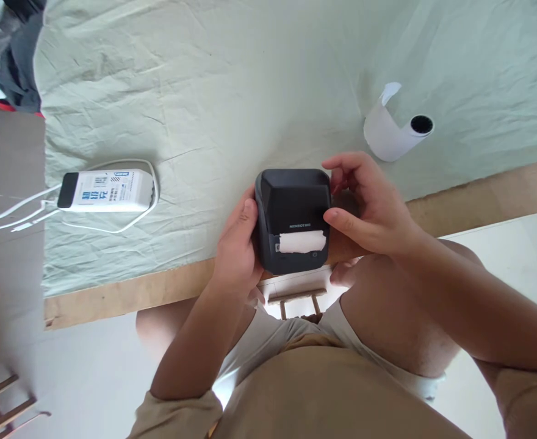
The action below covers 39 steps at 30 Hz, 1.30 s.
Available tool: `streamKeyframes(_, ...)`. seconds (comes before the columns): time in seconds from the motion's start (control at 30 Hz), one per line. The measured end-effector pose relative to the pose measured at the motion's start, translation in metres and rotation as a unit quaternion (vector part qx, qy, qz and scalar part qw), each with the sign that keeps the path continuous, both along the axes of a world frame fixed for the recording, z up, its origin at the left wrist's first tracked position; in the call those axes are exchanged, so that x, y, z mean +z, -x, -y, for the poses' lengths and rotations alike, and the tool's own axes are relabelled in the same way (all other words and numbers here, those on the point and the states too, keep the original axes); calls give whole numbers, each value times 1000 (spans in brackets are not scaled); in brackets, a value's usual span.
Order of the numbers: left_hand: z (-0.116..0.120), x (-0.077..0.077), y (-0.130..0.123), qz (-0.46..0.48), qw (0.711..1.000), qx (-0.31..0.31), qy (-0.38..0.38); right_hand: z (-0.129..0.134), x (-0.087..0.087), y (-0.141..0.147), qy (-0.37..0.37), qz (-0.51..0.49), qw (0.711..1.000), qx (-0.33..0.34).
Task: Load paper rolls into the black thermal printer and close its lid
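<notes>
A black label printer (296,201) with its lid down is held near the table's front edge. A torn strip of white paper (302,242) sticks out of its front slot. My left hand (238,244) grips the printer's left side, thumb along the edge and the other fingers mostly hidden. My right hand (369,204) is at the printer's right side with its fingers apart; the thumb tip is at the printer's edge, and whether it presses there I cannot tell. Beyond that hand, a partly unwound roll of white paper (392,135) with a dark core lies on the cloth.
A pale green cloth (232,79) covers the table, with a bare wooden edge (144,283) in front. At left lies a white power strip (106,190) with white cables. Dark fabric (21,61) is at the far left corner. My legs are under the table edge.
</notes>
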<state>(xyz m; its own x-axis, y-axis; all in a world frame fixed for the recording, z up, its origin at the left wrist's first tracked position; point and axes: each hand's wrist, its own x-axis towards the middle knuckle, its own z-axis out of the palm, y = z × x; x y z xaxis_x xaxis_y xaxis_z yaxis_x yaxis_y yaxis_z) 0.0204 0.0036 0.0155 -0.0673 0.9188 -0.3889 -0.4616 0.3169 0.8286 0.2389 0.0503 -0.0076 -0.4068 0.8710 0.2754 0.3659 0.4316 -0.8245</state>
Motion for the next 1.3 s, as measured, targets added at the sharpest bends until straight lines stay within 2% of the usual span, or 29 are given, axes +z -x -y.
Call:
streamKeyframes(0.17, -4, -3, -2, 21, 999, 31, -36, 4, 4, 2, 25, -24, 999, 18)
streamKeyframes(0.3, -5, -6, -2, 32, 999, 28, -33, 9, 20, 7, 39, -66, 997, -2)
streamKeyframes(0.47, -4, -8, -2, 41, 999, 19, -26, 12, 51, 17, -10, -111, 986, -128)
streamKeyframes(0.53, -2, -6, -2, 39, 999, 2, -31, 11, 58, 21, -32, -103, 982, -157)
streamKeyframes(0.63, -1, -2, -1, 24, 998, -40, -48, 8, 58, 26, -69, 22, 987, -143)
streamKeyframes(0.77, 1, 0, 1, -4, 998, -51, -45, 1, 49, 30, -100, 235, 964, -75)
streamKeyframes(0.87, 2, -1, 3, -14, 996, -69, -47, -2, 49, 29, -86, 282, 955, -19)
streamKeyframes(0.97, 2, 0, 3, -21, 997, -74, -30, 0, 61, 25, -53, 244, 968, -18)
streamKeyframes(1.03, 3, 2, 2, -20, 998, -61, -13, 4, 69, 18, -8, 167, 984, -57)
streamKeyframes(1.1, 4, 5, 1, -21, 998, -51, 4, 6, 70, 9, 12, 49, 992, -119)
streamKeyframes(1.2, 6, 10, 1, -24, 997, -67, 34, 0, 53, -6, 55, -110, 974, -187)
streamKeyframes(1.23, 6, 11, 1, -21, 996, -74, 36, -3, 44, -11, 85, -134, 967, -198)
streamKeyframes(1.3, 6, 12, 1, -18, 996, -80, 33, -10, 26, -16, 124, -121, 962, -209)
